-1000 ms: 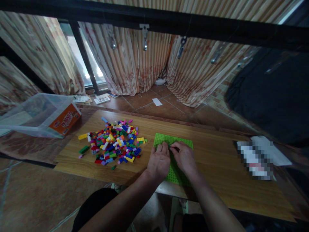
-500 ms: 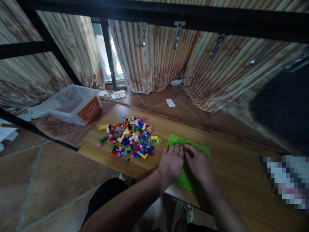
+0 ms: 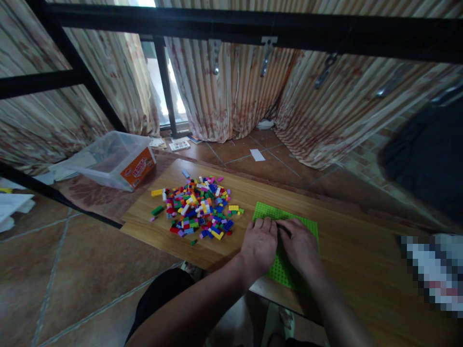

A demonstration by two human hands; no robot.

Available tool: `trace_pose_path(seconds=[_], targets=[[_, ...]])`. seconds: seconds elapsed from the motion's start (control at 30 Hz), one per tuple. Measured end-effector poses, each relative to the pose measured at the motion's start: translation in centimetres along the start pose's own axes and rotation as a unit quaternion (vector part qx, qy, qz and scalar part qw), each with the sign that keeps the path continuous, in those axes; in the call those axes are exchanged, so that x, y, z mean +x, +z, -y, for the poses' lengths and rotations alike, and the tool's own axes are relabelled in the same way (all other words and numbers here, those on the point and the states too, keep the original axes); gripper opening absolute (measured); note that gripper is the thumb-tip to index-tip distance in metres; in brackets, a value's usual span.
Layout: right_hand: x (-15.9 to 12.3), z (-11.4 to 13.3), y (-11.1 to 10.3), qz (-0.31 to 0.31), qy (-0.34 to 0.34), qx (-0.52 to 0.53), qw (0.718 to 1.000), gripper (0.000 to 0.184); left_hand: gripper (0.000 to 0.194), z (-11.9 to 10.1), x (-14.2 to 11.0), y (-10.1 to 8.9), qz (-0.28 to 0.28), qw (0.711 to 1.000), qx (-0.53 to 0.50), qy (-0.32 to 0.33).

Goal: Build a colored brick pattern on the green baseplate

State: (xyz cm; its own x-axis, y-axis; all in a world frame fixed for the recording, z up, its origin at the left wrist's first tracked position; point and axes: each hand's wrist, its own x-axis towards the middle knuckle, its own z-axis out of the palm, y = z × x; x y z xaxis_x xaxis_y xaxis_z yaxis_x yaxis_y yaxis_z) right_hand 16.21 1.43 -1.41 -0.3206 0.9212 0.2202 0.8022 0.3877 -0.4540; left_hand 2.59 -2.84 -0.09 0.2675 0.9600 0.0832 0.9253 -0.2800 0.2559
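Note:
A green studded baseplate [image 3: 284,270] lies on the wooden table, partly covered by both hands. My left hand [image 3: 259,243] rests over its left side, fingers curled together and pointing away from me. Close beside it, my right hand [image 3: 299,243] has its thumb and fingers drawn together near the left fingertips. Whatever is between the fingers is hidden by the hands. Left of the plate spreads a pile of loose toy bricks [image 3: 198,207] in many colours. A yellow brick [image 3: 233,207] lies at the pile's right edge, nearest to the plate.
A clear plastic bin [image 3: 108,159] with an orange label stands beyond the table's left end. The wooden table [image 3: 358,260] continues to the right of the plate. A dark metal frame bar [image 3: 231,26] crosses above, before striped curtains [image 3: 238,91]. Paper [image 3: 257,154] lies on the tiled floor.
The view has shifted slightly, so everything sits a little lower and further right. Both hands stay together over the green baseplate, with barely any change in their pose.

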Motion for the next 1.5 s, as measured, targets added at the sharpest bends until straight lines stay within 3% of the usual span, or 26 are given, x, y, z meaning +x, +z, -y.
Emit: trace_pose_path(seconds=[0.5,1.2,1.33,1.5], targets=[[0.0,-0.5,0.2,-0.003,-0.013,0.016,1.000,0.030,0.047,-0.2,-0.3,0.4,-0.017,1.000,-0.014,-0.010],[0.1,-1.0,0.2,0.018,-0.011,-0.008,1.000,0.033,0.046,-0.2,-0.4,-0.7,0.001,0.998,-0.057,-0.012],[0.0,-1.1,0.2,0.014,-0.012,-0.020,1.000,0.033,0.032,1.7,-0.6,-3.1,-0.020,0.997,-0.071,-0.027],[0.0,-1.2,0.2,-0.005,-0.010,-0.024,1.000,0.032,0.020,7.7,-2.9,-7.3,0.004,0.986,-0.029,-0.164]])
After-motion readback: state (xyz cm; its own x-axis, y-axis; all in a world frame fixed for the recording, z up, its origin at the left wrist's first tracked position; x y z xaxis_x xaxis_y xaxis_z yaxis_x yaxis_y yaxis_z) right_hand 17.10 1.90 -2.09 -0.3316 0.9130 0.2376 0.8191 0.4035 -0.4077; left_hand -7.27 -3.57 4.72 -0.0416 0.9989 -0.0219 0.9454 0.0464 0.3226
